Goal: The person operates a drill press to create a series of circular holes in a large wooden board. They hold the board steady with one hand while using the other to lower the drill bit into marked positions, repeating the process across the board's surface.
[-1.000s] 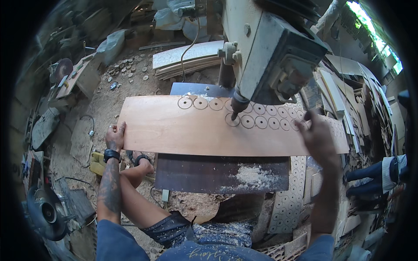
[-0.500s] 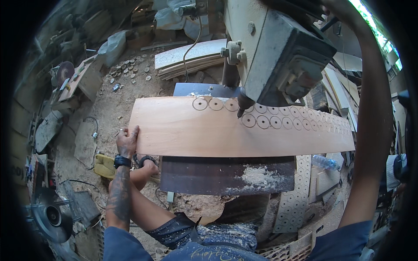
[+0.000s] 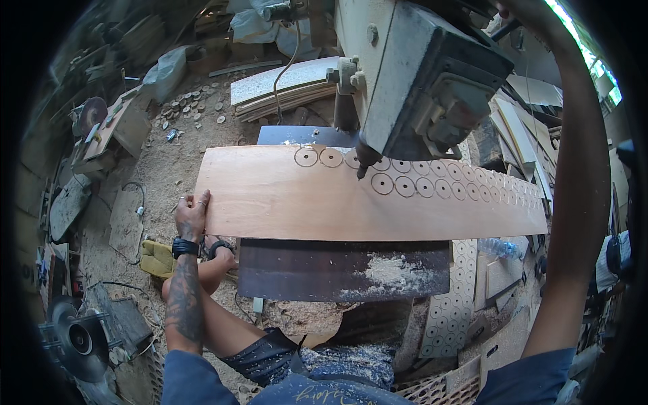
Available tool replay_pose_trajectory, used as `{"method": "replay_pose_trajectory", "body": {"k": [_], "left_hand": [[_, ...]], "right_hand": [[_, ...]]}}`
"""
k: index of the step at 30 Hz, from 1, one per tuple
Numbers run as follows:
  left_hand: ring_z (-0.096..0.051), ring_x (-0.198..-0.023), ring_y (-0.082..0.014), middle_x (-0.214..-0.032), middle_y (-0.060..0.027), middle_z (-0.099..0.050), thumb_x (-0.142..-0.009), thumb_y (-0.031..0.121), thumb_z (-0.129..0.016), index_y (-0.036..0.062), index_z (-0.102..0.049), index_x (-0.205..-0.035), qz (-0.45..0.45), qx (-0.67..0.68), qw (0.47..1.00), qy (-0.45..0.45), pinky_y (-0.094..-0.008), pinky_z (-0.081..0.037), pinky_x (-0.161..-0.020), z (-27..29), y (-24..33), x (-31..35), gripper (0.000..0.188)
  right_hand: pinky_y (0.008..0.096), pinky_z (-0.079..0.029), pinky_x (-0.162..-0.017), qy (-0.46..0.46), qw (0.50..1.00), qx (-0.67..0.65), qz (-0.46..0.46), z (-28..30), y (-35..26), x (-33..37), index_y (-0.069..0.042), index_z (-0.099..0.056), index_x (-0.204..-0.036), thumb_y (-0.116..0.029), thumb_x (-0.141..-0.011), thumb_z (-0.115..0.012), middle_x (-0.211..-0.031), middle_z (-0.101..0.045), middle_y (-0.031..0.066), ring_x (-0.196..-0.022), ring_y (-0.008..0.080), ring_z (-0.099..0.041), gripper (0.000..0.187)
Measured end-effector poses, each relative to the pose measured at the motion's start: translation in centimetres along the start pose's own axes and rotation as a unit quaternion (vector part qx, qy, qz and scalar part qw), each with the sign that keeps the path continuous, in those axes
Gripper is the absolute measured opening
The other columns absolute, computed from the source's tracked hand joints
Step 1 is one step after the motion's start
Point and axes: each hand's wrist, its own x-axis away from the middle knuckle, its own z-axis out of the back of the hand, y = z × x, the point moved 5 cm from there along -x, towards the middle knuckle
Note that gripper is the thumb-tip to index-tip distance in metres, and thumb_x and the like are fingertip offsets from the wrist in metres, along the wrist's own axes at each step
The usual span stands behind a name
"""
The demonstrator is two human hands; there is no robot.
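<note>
My left hand grips the left end of a long, pale wooden board, thumb on top and fingers at the edge. Two rows of cut rings with centre holes run along the board's far side and right part. Over the board hangs a drill press; its pointed bit stands just left of the nearer row's first ring. Whether the tip touches the wood, I cannot tell. My right arm reaches up along the right side to my right hand, beside a dark lever at the upper edge; its fingers are mostly hidden.
Under the board is a dark press table with a sawdust heap. Stacked boards lie behind it, cut discs on the floor. A ring-cut board, plastic bottle and circular blade are nearby.
The board has slid slightly right beneath the bit, widening the gap between the bit and the nearer row's first ring. My left hand stays on its end. The whole view has shifted a little.
</note>
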Motion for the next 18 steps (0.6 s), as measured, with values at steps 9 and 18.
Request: {"method": "replay_pose_trajectory", "body": {"k": [9,18], "left_hand": [[-0.07,-0.091,-0.0375,-0.095,-0.0267,-0.07,-0.081,0.056,-0.074,-0.0043,-0.067,-0.101,-0.012,-0.016,1.0,0.011,-0.0428,-0.053,-0.081,0.0,-0.2,-0.1,0.064],[-0.069,-0.092,-0.0385,-0.097,-0.0269,-0.07,-0.082,0.058,-0.073,-0.0045,-0.066,-0.104,-0.021,-0.036,0.999,0.017,-0.0433,-0.053,-0.082,0.4,0.3,0.4,0.067]], "right_hand": [[0.0328,-0.048,-0.067,-0.007,1.0,0.009,-0.004,0.0,1.2,0.0,-0.003,-0.071,-0.096,-0.043,-0.095,-0.057,-0.077,-0.062,0.0063,-0.069,0.0156,-0.059,0.043],[0.0314,-0.042,-0.061,-0.01,0.995,0.062,0.075,-1.6,3.7,6.0,-0.005,-0.07,-0.103,-0.061,-0.093,-0.057,-0.066,-0.051,0.0013,-0.061,0.0116,-0.049,0.059]]}}
